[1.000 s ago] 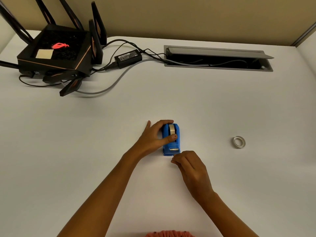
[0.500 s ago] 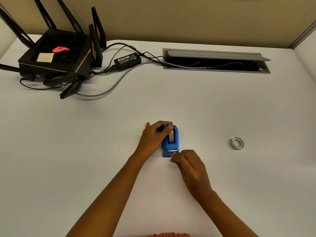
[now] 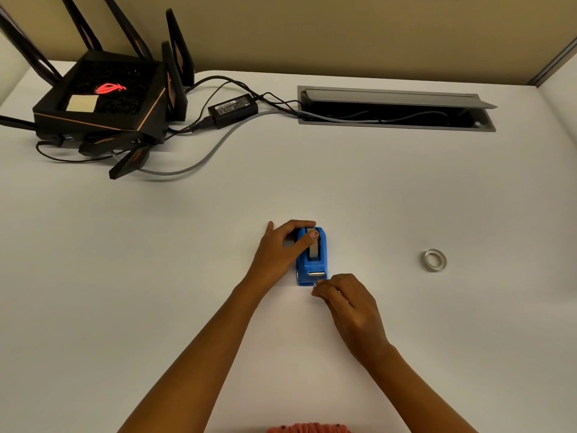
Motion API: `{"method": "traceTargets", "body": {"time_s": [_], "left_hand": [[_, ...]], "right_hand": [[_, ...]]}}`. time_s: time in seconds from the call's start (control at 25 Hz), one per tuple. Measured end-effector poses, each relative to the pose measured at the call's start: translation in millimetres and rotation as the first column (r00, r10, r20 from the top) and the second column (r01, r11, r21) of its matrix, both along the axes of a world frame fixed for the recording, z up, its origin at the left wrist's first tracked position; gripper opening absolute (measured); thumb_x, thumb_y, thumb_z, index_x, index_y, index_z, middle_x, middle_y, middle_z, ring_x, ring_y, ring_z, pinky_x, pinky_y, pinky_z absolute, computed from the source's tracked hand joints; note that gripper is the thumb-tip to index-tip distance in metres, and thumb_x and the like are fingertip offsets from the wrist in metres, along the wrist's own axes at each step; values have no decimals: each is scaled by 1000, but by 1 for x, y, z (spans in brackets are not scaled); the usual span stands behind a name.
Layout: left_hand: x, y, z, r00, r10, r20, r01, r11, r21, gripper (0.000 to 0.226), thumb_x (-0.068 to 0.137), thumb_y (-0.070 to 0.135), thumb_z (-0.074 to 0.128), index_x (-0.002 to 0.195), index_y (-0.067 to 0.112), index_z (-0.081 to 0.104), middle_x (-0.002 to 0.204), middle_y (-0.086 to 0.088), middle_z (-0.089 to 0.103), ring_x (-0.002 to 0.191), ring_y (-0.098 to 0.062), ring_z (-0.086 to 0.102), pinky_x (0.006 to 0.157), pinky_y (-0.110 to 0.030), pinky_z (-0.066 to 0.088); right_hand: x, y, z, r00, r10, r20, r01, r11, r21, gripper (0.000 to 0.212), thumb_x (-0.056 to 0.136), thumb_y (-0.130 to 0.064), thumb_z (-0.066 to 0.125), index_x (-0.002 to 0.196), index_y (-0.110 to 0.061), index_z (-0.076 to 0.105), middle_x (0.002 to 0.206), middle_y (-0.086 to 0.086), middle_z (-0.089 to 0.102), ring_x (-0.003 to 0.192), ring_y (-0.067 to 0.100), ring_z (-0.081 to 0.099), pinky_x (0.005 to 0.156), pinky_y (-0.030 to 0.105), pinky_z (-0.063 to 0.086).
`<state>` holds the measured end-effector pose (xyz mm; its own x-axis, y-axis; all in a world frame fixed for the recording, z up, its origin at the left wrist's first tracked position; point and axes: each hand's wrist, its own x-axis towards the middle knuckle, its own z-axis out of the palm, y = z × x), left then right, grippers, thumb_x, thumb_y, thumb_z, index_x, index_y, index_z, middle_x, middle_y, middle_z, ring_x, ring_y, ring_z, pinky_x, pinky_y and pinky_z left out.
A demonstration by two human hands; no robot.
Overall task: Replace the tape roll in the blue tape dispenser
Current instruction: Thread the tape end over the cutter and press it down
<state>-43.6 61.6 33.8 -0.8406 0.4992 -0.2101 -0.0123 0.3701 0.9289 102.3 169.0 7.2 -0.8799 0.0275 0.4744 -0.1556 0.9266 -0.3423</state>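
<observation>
Router (image 3: 103,101): far left corner of your desk (image 3: 156,276).
Left hand (image 3: 281,254): your fingers clamp the dispenser (image 3: 312,260) at mid-desk, thumb on its roll (image 3: 313,249).
Right hand (image 3: 346,304): your fingertips pinch together at its near end.
Spare ring (image 3: 434,260): flat, well right.

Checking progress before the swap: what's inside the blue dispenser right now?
A tape roll sits in the blue dispenser, its strip running toward the cutter. The left hand covers the roll's far end and hub.
</observation>
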Motion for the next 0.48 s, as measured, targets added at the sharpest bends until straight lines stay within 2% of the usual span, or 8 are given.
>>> {"method": "traceTargets", "body": {"time_s": [0.08, 0.24, 0.36, 0.48], "left_hand": [[0, 0, 0, 1000, -7, 0, 7, 1000, 2, 24, 87, 38, 55, 110, 30, 59, 106, 16, 59, 101, -3, 54, 119, -46, 8], [0, 1, -1, 1000, -24, 11, 24, 999, 22, 17, 86, 42, 55, 103, 40, 57, 97, 32, 55, 93, 11, 52, 115, -51, 21], [-2, 0, -2, 1000, -23, 14, 22, 999, 24, 18, 85, 42, 55, 103, 40, 58, 98, 29, 57, 94, 11, 52, 117, -49, 18], [-4, 0, -1, 1000, -25, 7, 25, 1000, 13, 17, 85, 43, 56, 101, 41, 59, 97, 29, 57, 94, 8, 54, 118, -47, 13]], "right_hand": [[0, 0, 2, 1000, 6, 22, -6, 1000, -1, 21, 90, -19, 56, 89, -5, 70, 83, 12, 71, 74, 22, 63, 69, 22, 51], [-3, 1, 5, 1000, -6, 26, 5, 1000, 8, 23, 90, -21, 55, 90, -5, 71, 83, 11, 71, 75, 21, 63, 70, 21, 50], [-3, 0, 9, 999, 3, 43, -3, 1000, 0, 22, 90, -20, 56, 92, -4, 71, 83, 12, 71, 75, 20, 63, 69, 21, 50], [-3, -1, 8, 998, -27, 61, 30, 998, -52, 16, 87, -15, 60, 92, -4, 71, 83, 12, 70, 79, 14, 55, 70, 17, 46]]}}
